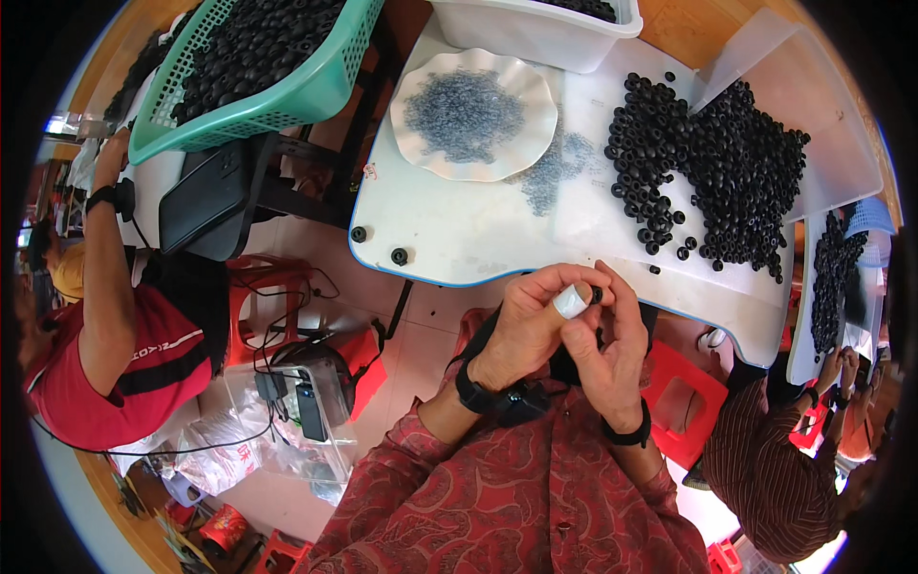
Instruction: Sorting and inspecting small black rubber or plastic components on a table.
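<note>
The left hand [521,325] pinches a black bead [597,295] before the table [469,234], the right hand [610,368] curled alongside, its grip unclear; light, steady fingertip pressure should best prevent slipping.

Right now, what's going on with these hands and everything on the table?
A person holds a small black part at the fingertips of the left hand, whose thumb wears a white wrap. The right hand is close beside it, its exact grip hard to make out. On the white table ahead are a wavy-edged plate of tiny greyish pieces and, to its right, a heap of black parts.
</note>
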{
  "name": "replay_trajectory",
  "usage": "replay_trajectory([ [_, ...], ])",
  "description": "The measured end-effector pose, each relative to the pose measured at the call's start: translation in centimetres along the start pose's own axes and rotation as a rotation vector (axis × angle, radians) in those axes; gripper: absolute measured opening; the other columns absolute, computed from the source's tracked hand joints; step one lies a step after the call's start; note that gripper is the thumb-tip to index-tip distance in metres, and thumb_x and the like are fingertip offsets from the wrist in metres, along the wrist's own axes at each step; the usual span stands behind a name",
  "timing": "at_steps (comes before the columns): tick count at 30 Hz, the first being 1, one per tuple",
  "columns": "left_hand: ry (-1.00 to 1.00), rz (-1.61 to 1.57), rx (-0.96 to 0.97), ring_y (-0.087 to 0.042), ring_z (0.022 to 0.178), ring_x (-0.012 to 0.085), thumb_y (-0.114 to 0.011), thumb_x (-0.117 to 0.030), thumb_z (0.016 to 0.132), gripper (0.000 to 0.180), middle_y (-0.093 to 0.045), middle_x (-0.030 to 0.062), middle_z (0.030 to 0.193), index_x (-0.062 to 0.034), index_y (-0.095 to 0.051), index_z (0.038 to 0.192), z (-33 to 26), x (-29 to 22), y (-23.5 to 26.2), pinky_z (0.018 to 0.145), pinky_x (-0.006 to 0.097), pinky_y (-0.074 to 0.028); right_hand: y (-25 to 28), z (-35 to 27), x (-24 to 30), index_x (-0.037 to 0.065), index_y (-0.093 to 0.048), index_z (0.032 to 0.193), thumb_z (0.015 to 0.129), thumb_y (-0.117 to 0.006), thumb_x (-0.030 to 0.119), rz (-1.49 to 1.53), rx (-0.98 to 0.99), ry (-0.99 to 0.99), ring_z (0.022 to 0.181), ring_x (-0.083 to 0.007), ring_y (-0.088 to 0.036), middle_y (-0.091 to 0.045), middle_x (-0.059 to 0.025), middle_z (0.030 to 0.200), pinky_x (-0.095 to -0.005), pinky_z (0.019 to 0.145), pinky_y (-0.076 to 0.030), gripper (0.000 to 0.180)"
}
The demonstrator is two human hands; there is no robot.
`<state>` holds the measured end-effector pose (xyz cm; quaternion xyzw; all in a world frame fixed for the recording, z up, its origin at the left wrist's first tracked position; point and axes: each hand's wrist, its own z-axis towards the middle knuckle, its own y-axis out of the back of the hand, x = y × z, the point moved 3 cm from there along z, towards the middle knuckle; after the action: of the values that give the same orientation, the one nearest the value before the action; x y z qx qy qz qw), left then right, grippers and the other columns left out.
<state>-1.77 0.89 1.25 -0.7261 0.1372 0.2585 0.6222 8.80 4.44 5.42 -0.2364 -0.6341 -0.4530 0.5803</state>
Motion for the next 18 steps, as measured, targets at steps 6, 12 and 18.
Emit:
replay_trajectory([
  [6,-0.026,-0.040,0.078,-0.056,0.082,0.0105,-0.074,-0.032,0.086,0.045,-0.060,0.0059,0.103,0.0031,-0.062,0.113,-0.2,0.5,-0.3,0.074,0.024,-0.049,-0.3,0.3,0.6,-0.007,-0.039,0.137,0.084,-0.075,0.024,0.003,-0.005,-0.238,0.093,-0.0138,-0.055,-0.057,-0.0088,0.106,-0.0262,0.084,-0.046,0.071],
  [12,-0.009,0.058,0.059,-0.054,0.086,0.0098,-0.073,-0.044,0.084,0.057,-0.059,0.0042,0.102,0.0029,-0.062,0.114,-0.1,0.5,-0.5,0.075,0.023,-0.047,-0.6,0.5,-0.1,-0.010,-0.041,0.134,0.084,-0.077,0.028,0.106,-0.072,-0.192,0.103,-0.0191,-0.058,-0.060,-0.0163,0.112,-0.0310,0.090,-0.048,0.073],
  [18,-0.088,0.198,0.070,-0.052,0.089,0.0084,-0.065,-0.035,0.089,0.043,-0.060,0.0027,0.101,0.0021,-0.063,0.110,0.2,0.0,-1.1,0.079,0.023,-0.045,-0.5,0.5,-0.3,-0.010,-0.041,0.134,0.084,-0.076,0.025,0.192,-0.091,-0.216,0.102,-0.0170,-0.057,-0.060,-0.0149,0.113,-0.0296,0.088,-0.048,0.070],
])
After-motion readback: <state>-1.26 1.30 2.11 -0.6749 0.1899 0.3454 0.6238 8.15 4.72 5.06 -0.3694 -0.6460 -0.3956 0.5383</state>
